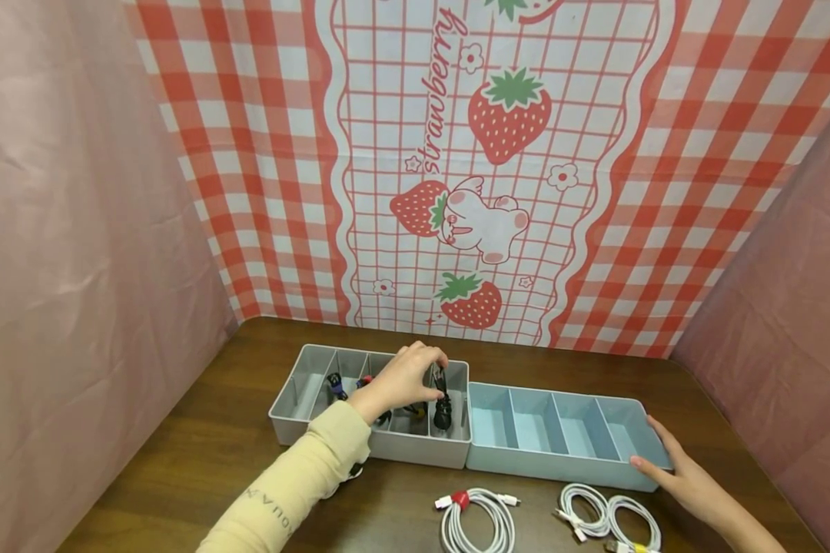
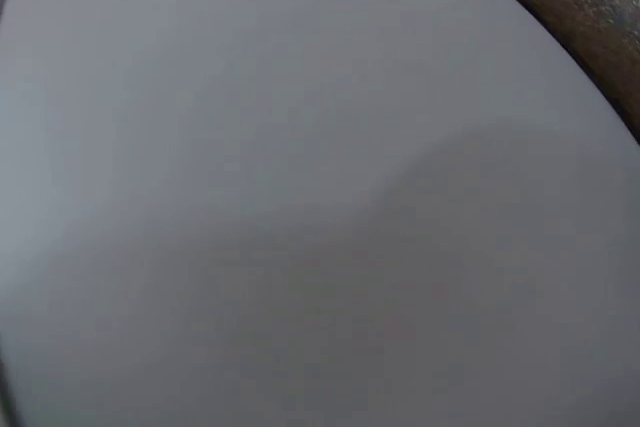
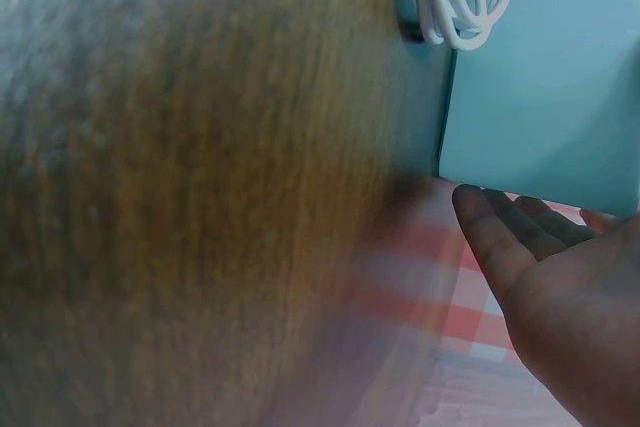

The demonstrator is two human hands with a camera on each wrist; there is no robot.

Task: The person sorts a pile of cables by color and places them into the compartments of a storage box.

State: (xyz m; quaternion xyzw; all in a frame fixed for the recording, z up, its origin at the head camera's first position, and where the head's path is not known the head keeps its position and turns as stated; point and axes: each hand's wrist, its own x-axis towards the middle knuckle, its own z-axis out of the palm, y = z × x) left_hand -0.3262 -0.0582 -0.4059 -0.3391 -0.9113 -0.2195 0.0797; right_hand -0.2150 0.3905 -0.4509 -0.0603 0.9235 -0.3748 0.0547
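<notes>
In the head view my left hand [image 1: 406, 378] reaches over the grey divided box [image 1: 415, 453] and pinches a coiled black cable [image 1: 443, 411] in its rightmost compartment. Other dark cable bundles, one with a blue tie [image 1: 336, 385], lie in the middle compartments, partly hidden by the hand and sleeve. A light blue divided box [image 1: 553, 462] adjoins the grey one, its compartments bare. My right hand [image 1: 688, 476] holds this box's right end, thumb at the front rim and fingers along the end wall. In the left wrist view a plain grey surface covers nearly everything.
Coiled white cables lie on the brown wooden table [image 1: 380, 507] before the boxes: one with a red tie [image 1: 460, 501], a double-looped one [image 1: 584, 511] and one with a yellow tie [image 1: 642, 548]. A checked strawberry cloth [image 1: 283, 192] hangs behind; pink cloths hang at both sides.
</notes>
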